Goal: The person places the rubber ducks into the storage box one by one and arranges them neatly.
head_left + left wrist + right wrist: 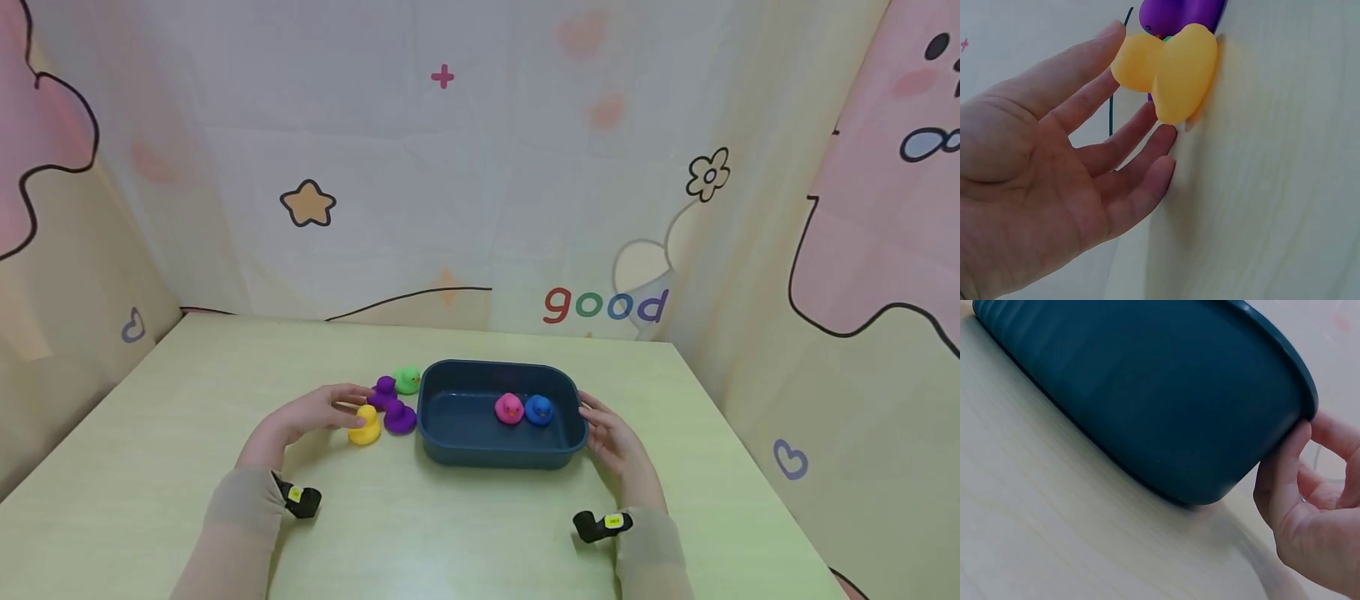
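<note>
A yellow rubber duck (364, 427) stands on the table, at the fingertips of my left hand (326, 412). In the left wrist view, the left thumb lies beside the head of the yellow duck (1179, 75), and the other fingers extend loosely behind and below it. Just beyond are two purple ducks (400, 417) and a green duck (408, 381). My right hand (617, 437) touches the outer right end of a dark blue bin (487, 457). Its fingertips rest just under the rim in the right wrist view. Inside the bin sit a pink duck (509, 408) and a blue duck (538, 410).
The pale wood-grain table (450, 542) ends at a printed cloth backdrop (480, 183), with more cloth at both sides. The green duck and purple ducks stand close to the bin's left wall. Each wrist carries a small black camera (302, 502).
</note>
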`<state>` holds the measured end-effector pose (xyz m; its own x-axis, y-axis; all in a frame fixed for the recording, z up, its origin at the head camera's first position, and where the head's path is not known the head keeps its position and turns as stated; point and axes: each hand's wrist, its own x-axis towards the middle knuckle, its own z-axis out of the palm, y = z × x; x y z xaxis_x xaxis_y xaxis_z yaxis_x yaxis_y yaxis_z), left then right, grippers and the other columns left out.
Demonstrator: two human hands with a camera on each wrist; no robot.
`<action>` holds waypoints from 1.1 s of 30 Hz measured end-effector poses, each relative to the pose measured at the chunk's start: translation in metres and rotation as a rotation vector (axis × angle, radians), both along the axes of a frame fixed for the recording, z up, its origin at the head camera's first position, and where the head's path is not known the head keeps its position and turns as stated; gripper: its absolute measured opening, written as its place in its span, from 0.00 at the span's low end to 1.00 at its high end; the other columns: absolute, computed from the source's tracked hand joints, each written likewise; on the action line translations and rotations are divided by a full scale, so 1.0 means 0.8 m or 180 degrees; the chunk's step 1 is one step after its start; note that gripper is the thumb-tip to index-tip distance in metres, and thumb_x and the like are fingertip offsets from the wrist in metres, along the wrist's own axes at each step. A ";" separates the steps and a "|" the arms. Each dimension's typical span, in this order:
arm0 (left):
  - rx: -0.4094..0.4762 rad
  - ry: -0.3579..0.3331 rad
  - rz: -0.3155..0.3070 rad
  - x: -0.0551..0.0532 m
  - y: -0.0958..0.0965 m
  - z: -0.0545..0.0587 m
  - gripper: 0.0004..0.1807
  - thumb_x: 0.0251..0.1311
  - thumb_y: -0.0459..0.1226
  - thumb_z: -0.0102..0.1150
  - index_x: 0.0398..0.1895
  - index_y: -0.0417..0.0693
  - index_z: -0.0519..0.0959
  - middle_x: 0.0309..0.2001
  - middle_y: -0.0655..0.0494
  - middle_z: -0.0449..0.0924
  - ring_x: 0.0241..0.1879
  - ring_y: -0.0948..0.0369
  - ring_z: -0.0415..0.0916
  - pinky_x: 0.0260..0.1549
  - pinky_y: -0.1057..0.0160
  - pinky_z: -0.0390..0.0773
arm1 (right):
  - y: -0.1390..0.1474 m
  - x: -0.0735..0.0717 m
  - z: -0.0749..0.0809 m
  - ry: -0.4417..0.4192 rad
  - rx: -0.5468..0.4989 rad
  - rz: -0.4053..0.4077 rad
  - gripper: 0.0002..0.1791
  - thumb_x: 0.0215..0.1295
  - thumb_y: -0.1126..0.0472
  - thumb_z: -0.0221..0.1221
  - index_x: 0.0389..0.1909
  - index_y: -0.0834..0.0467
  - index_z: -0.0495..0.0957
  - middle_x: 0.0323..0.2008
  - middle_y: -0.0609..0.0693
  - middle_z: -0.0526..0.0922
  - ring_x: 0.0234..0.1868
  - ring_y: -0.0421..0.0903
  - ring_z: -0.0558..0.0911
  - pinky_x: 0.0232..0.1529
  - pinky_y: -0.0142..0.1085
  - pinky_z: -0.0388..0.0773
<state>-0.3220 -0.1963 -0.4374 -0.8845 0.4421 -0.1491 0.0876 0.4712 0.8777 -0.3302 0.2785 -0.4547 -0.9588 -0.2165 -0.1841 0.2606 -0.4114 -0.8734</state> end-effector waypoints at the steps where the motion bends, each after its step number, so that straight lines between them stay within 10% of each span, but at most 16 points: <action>1: 0.0003 0.0006 -0.0018 0.000 0.000 -0.001 0.33 0.63 0.40 0.61 0.69 0.38 0.65 0.67 0.33 0.65 0.66 0.38 0.63 0.62 0.41 0.68 | 0.001 0.000 0.000 -0.0014 -0.0016 0.0009 0.19 0.76 0.69 0.40 0.42 0.47 0.78 0.35 0.41 0.84 0.32 0.34 0.81 0.34 0.23 0.78; 33: -0.0197 0.0088 0.0454 -0.007 0.012 -0.008 0.28 0.57 0.39 0.68 0.59 0.36 0.74 0.58 0.39 0.75 0.54 0.48 0.72 0.53 0.50 0.74 | -0.006 0.012 0.018 -0.0013 -0.0082 0.0076 0.17 0.74 0.71 0.42 0.44 0.50 0.76 0.35 0.43 0.83 0.31 0.35 0.81 0.34 0.24 0.79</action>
<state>-0.3272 -0.1871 -0.4437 -0.9418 0.3023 -0.1469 0.0396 0.5338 0.8447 -0.3202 0.2734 -0.4402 -0.9525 -0.2440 -0.1820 0.2741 -0.4274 -0.8615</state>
